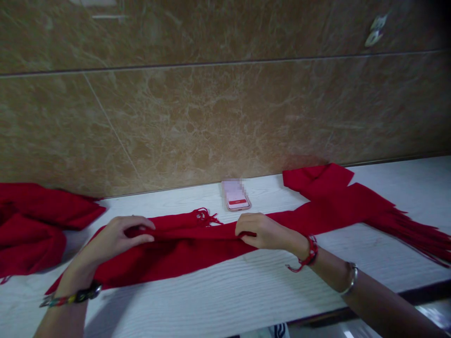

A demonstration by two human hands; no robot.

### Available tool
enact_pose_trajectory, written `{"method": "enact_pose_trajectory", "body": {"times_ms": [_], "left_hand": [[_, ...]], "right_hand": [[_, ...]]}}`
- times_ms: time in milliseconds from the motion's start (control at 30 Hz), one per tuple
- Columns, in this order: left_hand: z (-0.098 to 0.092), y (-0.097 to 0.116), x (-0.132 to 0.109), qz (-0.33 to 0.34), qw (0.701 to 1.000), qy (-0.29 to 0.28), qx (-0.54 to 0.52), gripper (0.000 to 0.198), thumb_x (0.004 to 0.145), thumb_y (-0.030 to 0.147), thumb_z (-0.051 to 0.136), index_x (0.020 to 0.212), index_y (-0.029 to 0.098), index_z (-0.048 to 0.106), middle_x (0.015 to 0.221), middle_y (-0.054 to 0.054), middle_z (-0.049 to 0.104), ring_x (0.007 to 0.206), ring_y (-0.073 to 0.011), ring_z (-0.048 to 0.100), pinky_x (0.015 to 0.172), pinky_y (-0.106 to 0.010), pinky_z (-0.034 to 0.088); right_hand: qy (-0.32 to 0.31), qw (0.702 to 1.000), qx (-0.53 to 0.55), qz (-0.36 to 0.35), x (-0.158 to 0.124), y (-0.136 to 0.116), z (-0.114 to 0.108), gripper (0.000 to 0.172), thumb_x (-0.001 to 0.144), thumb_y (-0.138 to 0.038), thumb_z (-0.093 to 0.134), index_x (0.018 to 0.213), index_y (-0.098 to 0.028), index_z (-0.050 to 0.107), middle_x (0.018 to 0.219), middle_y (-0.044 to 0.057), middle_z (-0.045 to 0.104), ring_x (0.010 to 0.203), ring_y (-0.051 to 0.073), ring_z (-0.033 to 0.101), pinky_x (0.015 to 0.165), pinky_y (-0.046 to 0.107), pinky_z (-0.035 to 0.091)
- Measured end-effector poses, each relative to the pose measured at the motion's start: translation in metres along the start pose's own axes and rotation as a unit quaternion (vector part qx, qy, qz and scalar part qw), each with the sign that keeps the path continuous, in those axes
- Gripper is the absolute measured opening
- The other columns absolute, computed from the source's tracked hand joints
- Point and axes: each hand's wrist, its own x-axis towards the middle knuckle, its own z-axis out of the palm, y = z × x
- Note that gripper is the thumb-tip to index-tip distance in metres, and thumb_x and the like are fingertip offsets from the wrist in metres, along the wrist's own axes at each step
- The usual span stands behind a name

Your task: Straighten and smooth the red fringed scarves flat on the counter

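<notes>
A long red scarf [331,206] stretches across the white wood-grained table, its fringe fanned out at the right end. My left hand [120,234] is curled on the scarf's left part, with a raised fold of cloth between thumb and fingers. Farther right along this fold, my right hand [259,231] pinches the cloth, its fingers closed. Between the hands the upper edge of the scarf is lifted into a narrow ridge. A few loose tassels show just behind the ridge.
Another red cloth [31,230] lies bunched at the far left. A phone [237,196] with a lit screen rests behind the scarf, near the marble-patterned wall [197,122]. The white table's [211,300] front edge runs along the bottom right.
</notes>
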Motion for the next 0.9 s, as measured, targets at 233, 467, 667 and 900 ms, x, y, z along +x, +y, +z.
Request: {"method": "enact_pose_trajectory", "body": {"times_ms": [233, 467, 667, 900], "left_hand": [[0.03, 0.012, 0.013, -0.019, 0.994, -0.105, 0.007, 0.038, 0.081, 0.046, 0.035, 0.08, 0.019, 0.062, 0.072, -0.003, 0.065, 0.066, -0.0169, 0.059, 0.063, -0.026, 0.047], [0.072, 0.025, 0.031, 0.065, 0.996, 0.007, 0.062, 0.038, 0.084, 0.042, 0.038, 0.107, 0.018, 0.056, 0.107, -0.008, 0.061, 0.098, -0.0198, 0.055, 0.089, -0.032, 0.04], [0.061, 0.022, 0.028, 0.039, 0.997, -0.062, 0.005, 0.037, 0.084, 0.042, 0.033, 0.085, 0.018, 0.061, 0.087, -0.005, 0.065, 0.078, -0.0176, 0.059, 0.074, -0.028, 0.044], [0.044, 0.022, 0.019, 0.019, 0.994, -0.11, -0.016, 0.029, 0.077, 0.044, 0.041, 0.082, 0.019, 0.054, 0.084, -0.001, 0.062, 0.076, -0.016, 0.056, 0.072, -0.026, 0.044]], "right_hand": [[-0.124, 0.991, 0.038, -0.001, 0.002, -0.003, -0.001, 0.016, 0.083, -0.026, 0.052, 0.084, -0.016, 0.065, 0.08, 0.004, 0.064, 0.077, 0.013, 0.057, 0.072, 0.023, 0.044], [-0.007, 0.981, -0.127, 0.148, -0.002, 0.025, 0.012, 0.023, 0.082, -0.024, 0.051, 0.101, -0.013, 0.059, 0.103, 0.013, 0.06, 0.099, 0.023, 0.052, 0.086, 0.038, 0.041], [-0.08, 0.973, -0.108, 0.188, -0.009, 0.042, 0.006, 0.014, 0.08, -0.021, 0.056, 0.09, -0.013, 0.059, 0.093, 0.01, 0.061, 0.086, 0.02, 0.056, 0.079, 0.033, 0.043], [-0.085, 0.971, -0.073, 0.213, -0.009, 0.047, -0.007, 0.008, 0.082, -0.018, 0.05, 0.085, -0.015, 0.057, 0.083, 0.008, 0.062, 0.077, 0.018, 0.057, 0.07, 0.028, 0.042]]}}
